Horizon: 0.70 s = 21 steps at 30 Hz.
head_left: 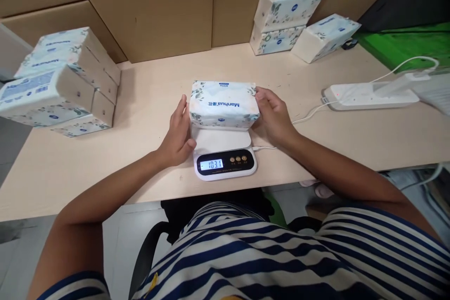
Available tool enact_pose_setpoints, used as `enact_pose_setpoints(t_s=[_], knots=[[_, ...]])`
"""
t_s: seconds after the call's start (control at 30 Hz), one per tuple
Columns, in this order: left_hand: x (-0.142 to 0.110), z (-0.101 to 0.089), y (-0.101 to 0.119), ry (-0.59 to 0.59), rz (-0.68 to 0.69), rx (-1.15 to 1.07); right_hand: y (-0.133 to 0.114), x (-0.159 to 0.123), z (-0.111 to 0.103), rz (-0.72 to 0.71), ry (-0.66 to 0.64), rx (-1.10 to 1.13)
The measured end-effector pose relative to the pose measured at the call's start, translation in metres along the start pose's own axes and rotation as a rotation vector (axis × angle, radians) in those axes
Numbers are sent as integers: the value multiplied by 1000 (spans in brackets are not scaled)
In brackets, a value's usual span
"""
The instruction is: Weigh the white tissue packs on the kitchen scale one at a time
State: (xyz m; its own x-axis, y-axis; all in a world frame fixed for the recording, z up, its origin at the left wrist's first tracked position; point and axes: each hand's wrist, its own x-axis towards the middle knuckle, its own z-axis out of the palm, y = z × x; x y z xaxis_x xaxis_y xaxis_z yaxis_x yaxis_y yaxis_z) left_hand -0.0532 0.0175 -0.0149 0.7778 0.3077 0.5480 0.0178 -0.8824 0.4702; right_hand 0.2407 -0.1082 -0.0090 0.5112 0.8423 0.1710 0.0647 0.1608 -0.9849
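Note:
A pack of tissues (225, 103), white with blue lettering and leaf prints, lies on the platform of a white digital kitchen scale (222, 139), covering its back part. The lit display (211, 164) reads about 103.1, with a small dash at its left. My right hand (276, 115) has its fingers and thumb closed on the pack's right end. At the left end, my left hand (179, 133) stands on edge with straight fingers and the thumb apart, near the scale's side. Whether its palm touches the pack is hard to see.
Stacked tissue packs (70, 84) stand at the left, and several more (290, 7) at the back right. Cardboard boxes (158, 9) line the table's back. A white power strip (369, 96) with cables lies right; one cable runs to the scale.

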Motion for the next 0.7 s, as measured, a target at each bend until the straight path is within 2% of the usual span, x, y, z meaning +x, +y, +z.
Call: enact_pose_setpoints(t_s=[0.1,0.17,0.23,0.3,0.4,0.5,0.6,0.7], knots=[[-7,5,-2,130,105,54,-11,-4,-6,-32,-94,-52],[-10,10,-4,248,91,55,-14,-7,-9,-67,-141,-85],[-9,14,-6,302,50,65,-14,-8,-11,-105,-159,-130],[-6,17,-6,296,64,83,-10,-9,-13,-144,-162,-182],[1,19,-8,272,207,80,0,-10,-15,-181,-179,-224],[4,23,-13,256,279,58,10,-11,-14,-203,-197,-112],[4,26,-16,213,130,4,18,-10,-14,-264,-218,-23],[5,24,-17,108,-2,-114,23,-8,-17,-329,-245,-71]])
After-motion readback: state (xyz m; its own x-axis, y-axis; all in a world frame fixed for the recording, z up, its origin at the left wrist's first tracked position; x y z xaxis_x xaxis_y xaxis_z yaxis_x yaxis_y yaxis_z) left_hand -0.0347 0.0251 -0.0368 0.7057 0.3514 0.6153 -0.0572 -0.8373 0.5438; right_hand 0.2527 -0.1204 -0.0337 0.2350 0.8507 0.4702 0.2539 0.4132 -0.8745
